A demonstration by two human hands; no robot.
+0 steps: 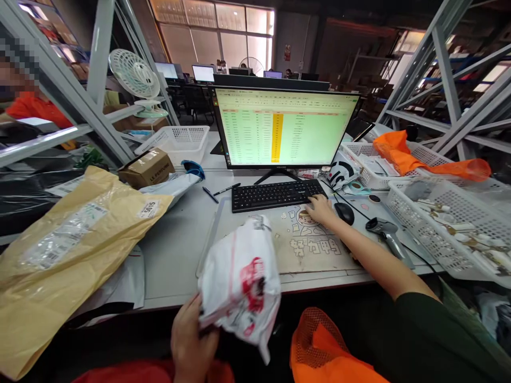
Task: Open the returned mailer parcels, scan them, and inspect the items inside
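My left hand (191,340) grips a crumpled white plastic parcel bag with red print (241,279) at the near edge of the desk. My right hand (319,208) rests with curled fingers on the right end of the black keyboard (275,194), just left of the black mouse (344,213). The monitor (283,127) behind the keyboard shows a green spreadsheet with an orange column. A printed desk mat (311,242) lies under my right forearm.
Large yellow padded mailers (67,244) and a small cardboard box (147,167) lie at left. A barcode scanner (385,234) and white baskets (447,223) sit at right; orange cloth (403,151) lies in one. An orange mesh item (323,351) is on my lap. A fan (136,77) stands behind.
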